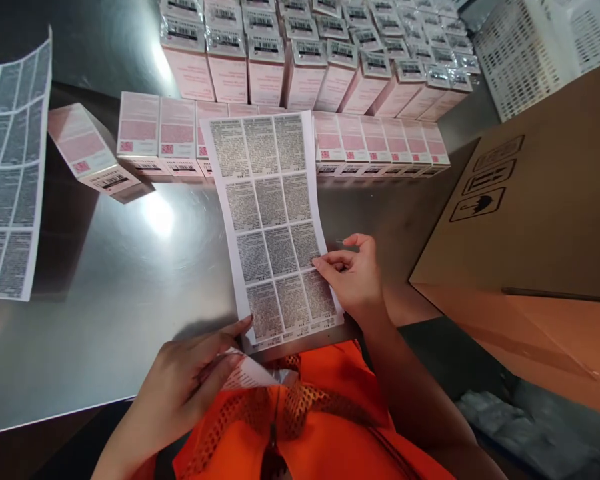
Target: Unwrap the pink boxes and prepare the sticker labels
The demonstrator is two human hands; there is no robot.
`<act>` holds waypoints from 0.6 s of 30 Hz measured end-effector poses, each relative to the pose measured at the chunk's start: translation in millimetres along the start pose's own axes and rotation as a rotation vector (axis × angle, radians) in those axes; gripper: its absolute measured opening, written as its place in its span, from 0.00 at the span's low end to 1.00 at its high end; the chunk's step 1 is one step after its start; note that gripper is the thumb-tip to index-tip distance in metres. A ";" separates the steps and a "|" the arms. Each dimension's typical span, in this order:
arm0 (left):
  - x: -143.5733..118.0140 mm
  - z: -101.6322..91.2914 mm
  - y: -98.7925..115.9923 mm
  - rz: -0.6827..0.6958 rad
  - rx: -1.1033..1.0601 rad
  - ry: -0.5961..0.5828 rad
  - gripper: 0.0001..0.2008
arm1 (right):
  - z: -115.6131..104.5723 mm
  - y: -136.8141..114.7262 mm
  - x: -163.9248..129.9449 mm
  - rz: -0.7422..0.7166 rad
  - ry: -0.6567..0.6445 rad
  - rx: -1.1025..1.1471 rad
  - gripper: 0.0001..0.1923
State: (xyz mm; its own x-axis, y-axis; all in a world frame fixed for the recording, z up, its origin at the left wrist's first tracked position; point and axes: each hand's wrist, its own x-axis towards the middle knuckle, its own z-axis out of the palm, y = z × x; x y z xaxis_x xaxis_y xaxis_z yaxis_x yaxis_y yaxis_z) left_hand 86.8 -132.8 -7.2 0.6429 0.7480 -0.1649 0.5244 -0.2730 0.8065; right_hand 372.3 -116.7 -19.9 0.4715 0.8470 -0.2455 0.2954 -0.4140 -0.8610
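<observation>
A stack of label sheets [273, 197], printed with blocks of small text in a grid, lies in front of me, its far end over a row of boxes. My right hand [355, 273] pinches at the right edge of the top sheet, thumb and index finger together on a label there. My left hand [195, 373] is at the lower left corner, its index finger on the sheet. Between thumb and fingers it grips a curled printed paper [250, 373] that hangs toward the orange vest. How many sheets lie in the stack I cannot tell.
Pink and white boxes [139, 127] lie in a row along the metal table [180, 267], one box [93, 150] angled at the left. Behind stand several rows of wrapped boxes [265, 67]. Another label sheet [15, 180] is far left. A cardboard carton [545, 200] and white crate [520, 60] are right.
</observation>
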 end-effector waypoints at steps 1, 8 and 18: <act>0.2 -0.2 0.1 0.000 -0.001 -0.003 0.09 | 1.1 0.0 -1.5 -0.008 0.012 -0.015 0.25; 1.2 -0.4 -0.4 0.026 0.015 0.003 0.09 | 6.5 3.6 -5.3 -0.145 0.137 -0.179 0.24; -4.0 5.9 7.6 0.065 0.125 0.015 0.11 | -17.8 -5.9 -47.6 -0.066 0.028 0.047 0.15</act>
State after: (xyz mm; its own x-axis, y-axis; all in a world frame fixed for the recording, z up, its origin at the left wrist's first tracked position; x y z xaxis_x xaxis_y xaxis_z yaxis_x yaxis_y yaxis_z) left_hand 91.6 -141.4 -3.8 0.6695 0.7353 -0.1055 0.5483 -0.3934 0.7380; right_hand 362.9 -160.5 4.8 0.4753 0.8621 -0.1756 0.2879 -0.3410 -0.8949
